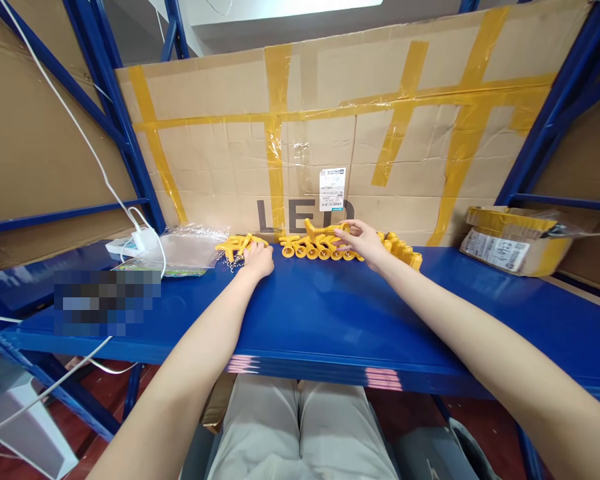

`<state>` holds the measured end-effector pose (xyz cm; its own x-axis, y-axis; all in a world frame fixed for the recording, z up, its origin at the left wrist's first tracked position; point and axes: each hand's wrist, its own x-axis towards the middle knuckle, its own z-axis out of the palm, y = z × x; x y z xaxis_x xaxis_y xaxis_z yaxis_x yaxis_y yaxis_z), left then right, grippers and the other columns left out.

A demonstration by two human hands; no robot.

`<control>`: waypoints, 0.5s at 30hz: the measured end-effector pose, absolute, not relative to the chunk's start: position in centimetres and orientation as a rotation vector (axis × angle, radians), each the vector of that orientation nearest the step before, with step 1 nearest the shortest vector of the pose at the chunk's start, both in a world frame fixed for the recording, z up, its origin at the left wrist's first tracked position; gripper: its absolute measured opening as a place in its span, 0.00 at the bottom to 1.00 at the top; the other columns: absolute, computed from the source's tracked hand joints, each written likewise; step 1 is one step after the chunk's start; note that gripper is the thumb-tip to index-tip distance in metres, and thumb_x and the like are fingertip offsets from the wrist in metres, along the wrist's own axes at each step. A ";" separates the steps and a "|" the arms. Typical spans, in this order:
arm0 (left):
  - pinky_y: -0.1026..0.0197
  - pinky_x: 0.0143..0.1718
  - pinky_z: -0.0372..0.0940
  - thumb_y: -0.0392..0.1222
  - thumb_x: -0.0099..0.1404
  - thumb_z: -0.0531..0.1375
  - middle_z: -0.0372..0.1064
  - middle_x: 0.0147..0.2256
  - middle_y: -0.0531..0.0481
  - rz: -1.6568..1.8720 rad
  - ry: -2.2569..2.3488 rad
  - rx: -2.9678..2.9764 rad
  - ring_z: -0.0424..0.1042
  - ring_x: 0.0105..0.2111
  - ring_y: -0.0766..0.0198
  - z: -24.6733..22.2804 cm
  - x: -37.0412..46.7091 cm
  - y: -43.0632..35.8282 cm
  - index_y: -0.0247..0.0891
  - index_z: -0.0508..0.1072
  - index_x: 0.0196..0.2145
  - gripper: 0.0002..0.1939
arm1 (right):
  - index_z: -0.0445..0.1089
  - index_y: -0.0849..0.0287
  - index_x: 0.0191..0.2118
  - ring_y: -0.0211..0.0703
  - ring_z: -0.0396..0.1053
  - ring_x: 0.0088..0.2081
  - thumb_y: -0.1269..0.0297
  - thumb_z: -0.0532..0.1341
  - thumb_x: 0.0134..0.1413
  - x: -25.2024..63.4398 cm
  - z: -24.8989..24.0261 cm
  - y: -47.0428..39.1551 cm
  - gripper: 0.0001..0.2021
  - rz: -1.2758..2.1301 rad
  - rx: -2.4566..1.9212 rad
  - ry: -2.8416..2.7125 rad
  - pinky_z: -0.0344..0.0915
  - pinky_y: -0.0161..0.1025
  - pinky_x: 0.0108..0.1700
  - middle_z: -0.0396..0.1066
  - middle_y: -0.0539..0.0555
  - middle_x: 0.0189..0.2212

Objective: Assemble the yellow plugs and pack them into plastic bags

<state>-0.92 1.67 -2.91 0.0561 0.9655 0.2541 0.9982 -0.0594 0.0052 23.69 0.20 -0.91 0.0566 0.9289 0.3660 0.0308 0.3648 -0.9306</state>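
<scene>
A yellow T-shaped piece [312, 230] is gripped by the right hand [364, 241] just above a yellow row [312, 253] of similar pieces on the blue shelf [310, 313]. The left hand [260, 259] is placed at a yellow pile [230, 247] with metal spirals [233, 263]; whether anything is gripped there cannot be told.

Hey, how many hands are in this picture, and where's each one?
2. The left hand is at the pile of yellow-handled corkscrews; the right hand is at the right part of the row of yellow round-ended pieces. No others show.
</scene>
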 end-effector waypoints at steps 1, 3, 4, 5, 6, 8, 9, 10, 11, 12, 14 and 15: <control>0.40 0.57 0.51 0.34 0.60 0.52 0.59 0.59 0.38 -0.191 -2.067 -2.165 0.52 0.61 0.44 -2.9 -1.0 1.6 0.39 0.66 0.56 0.25 | 0.65 0.59 0.42 0.40 0.75 0.31 0.63 0.69 0.46 23.5 -0.9 0.6 0.18 0.829 -0.957 -1.374 0.75 0.40 0.37 0.73 0.53 0.34; 0.38 0.59 0.48 0.35 0.62 0.51 0.53 0.62 0.38 -0.059 -2.134 -2.211 0.52 0.62 0.45 -2.8 -1.1 1.4 0.40 0.60 0.61 0.28 | 0.66 0.58 0.43 0.41 0.74 0.33 0.62 0.69 0.44 23.0 -0.9 1.6 0.19 0.749 -0.943 -1.459 0.74 0.43 0.39 0.73 0.53 0.35; 0.38 0.59 0.47 0.35 0.62 0.51 0.51 0.63 0.38 -0.022 -2.153 -2.231 0.53 0.62 0.46 -2.8 -1.2 1.3 0.41 0.57 0.62 0.29 | 0.66 0.58 0.44 0.42 0.74 0.34 0.62 0.68 0.45 22.6 -0.9 2.1 0.19 0.700 -0.946 -1.504 0.73 0.44 0.40 0.73 0.53 0.36; 0.38 0.60 0.46 0.35 0.63 0.51 0.50 0.64 0.38 -0.002 -2.162 -2.245 0.53 0.62 0.47 -2.7 -1.2 1.3 0.41 0.55 0.63 0.30 | 0.66 0.59 0.44 0.43 0.74 0.35 0.62 0.67 0.46 22.2 -0.9 2.6 0.18 0.635 -0.959 -1.550 0.72 0.45 0.41 0.73 0.53 0.37; 0.39 0.60 0.46 0.34 0.62 0.51 0.50 0.64 0.38 0.007 -2.165 -2.248 0.54 0.62 0.47 -2.6 -1.2 1.2 0.41 0.55 0.63 0.30 | 0.66 0.59 0.44 0.43 0.73 0.36 0.63 0.66 0.46 21.7 -0.9 3.2 0.18 0.554 -0.979 -1.602 0.71 0.46 0.43 0.72 0.54 0.38; 0.39 0.60 0.46 0.33 0.62 0.51 0.51 0.64 0.38 0.010 -2.165 -2.240 0.54 0.61 0.47 -2.5 -1.1 1.0 0.42 0.56 0.62 0.31 | 0.67 0.59 0.45 0.44 0.72 0.38 0.65 0.65 0.47 20.5 -1.0 4.2 0.17 0.382 -1.020 -1.700 0.69 0.48 0.46 0.72 0.55 0.40; 0.38 0.60 0.46 0.33 0.61 0.51 0.52 0.63 0.38 0.006 -2.167 -2.236 0.55 0.61 0.47 -2.4 -1.1 1.0 0.43 0.56 0.62 0.31 | 0.67 0.60 0.45 0.45 0.72 0.40 0.65 0.64 0.48 19.8 -1.1 4.6 0.16 0.315 -1.031 -1.742 0.68 0.49 0.47 0.72 0.55 0.40; 0.38 0.60 0.46 0.33 0.61 0.51 0.52 0.63 0.38 -0.001 -2.170 -2.235 0.55 0.61 0.47 -2.4 -1.0 0.9 0.43 0.57 0.62 0.30 | 0.67 0.60 0.45 0.46 0.71 0.42 0.66 0.63 0.49 19.0 -1.1 5.0 0.15 0.258 -1.030 -1.778 0.67 0.49 0.48 0.72 0.55 0.41; 0.38 0.59 0.46 0.33 0.61 0.52 0.53 0.63 0.38 -0.009 -2.174 -2.235 0.56 0.61 0.47 -2.4 -1.0 0.8 0.44 0.57 0.61 0.30 | 0.67 0.60 0.45 0.47 0.70 0.44 0.68 0.62 0.49 18.1 -1.2 5.4 0.14 0.203 -1.020 -1.805 0.66 0.48 0.49 0.72 0.56 0.42; 0.37 0.59 0.46 0.33 0.61 0.52 0.53 0.63 0.38 -0.013 -2.178 -2.233 0.56 0.61 0.47 -2.3 -1.0 0.8 0.44 0.57 0.61 0.30 | 0.67 0.60 0.45 0.47 0.69 0.46 0.69 0.61 0.50 17.3 -1.3 5.8 0.14 0.150 -1.008 -1.838 0.65 0.47 0.50 0.71 0.56 0.44; 0.36 0.59 0.45 0.33 0.61 0.51 0.54 0.63 0.39 -0.008 -2.186 -2.222 0.56 0.61 0.47 -2.3 -0.9 0.7 0.44 0.58 0.61 0.30 | 0.66 0.61 0.46 0.46 0.67 0.49 0.74 0.58 0.50 15.6 -1.5 6.4 0.15 0.051 -0.991 -1.930 0.63 0.45 0.52 0.70 0.57 0.48; 0.36 0.59 0.45 0.33 0.62 0.51 0.54 0.63 0.39 -0.001 -2.187 -2.217 0.56 0.61 0.47 -2.3 -0.8 0.7 0.45 0.58 0.61 0.29 | 0.66 0.61 0.47 0.46 0.66 0.50 0.76 0.57 0.51 14.8 -1.6 6.6 0.16 0.007 -0.994 -1.998 0.63 0.44 0.52 0.68 0.58 0.49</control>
